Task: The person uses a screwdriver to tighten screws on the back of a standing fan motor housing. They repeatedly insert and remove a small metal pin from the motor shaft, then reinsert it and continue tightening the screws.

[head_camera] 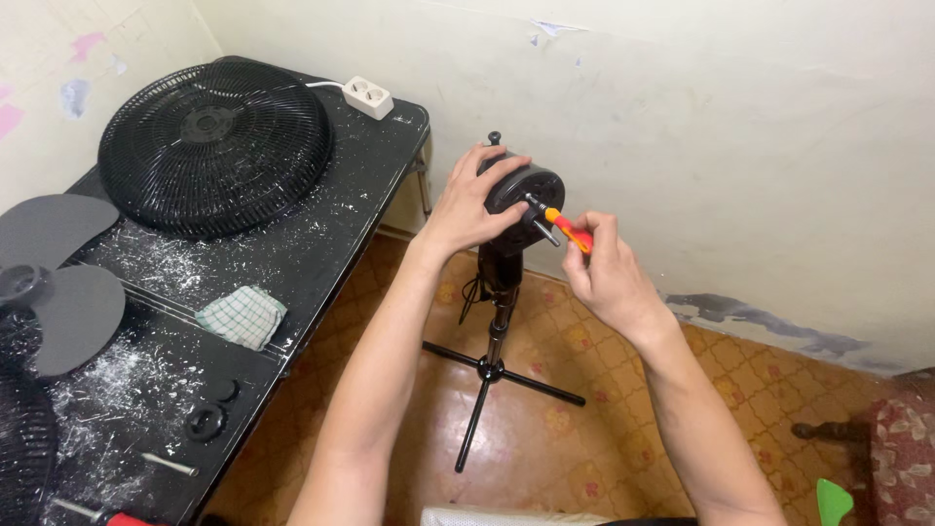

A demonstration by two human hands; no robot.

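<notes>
The left hand (467, 209) wraps its fingers around the black fan motor housing (521, 195) atop the stand (497, 331), right of the bench (321, 234). The right hand (599, 268) pinches an orange screwdriver (568, 230) at the housing's face; the work seems to be on a screw, calling for steady alignment.

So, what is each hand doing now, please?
Left hand: closed around the black fan motor housing.
Right hand: closed, holding an orange-handled screwdriver.

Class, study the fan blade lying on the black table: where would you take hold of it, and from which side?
Grip the fan blade by its raised round hub, coming from above. The thin grey blades lie flat on the table, offering little edge, while the hub stands up.
</notes>
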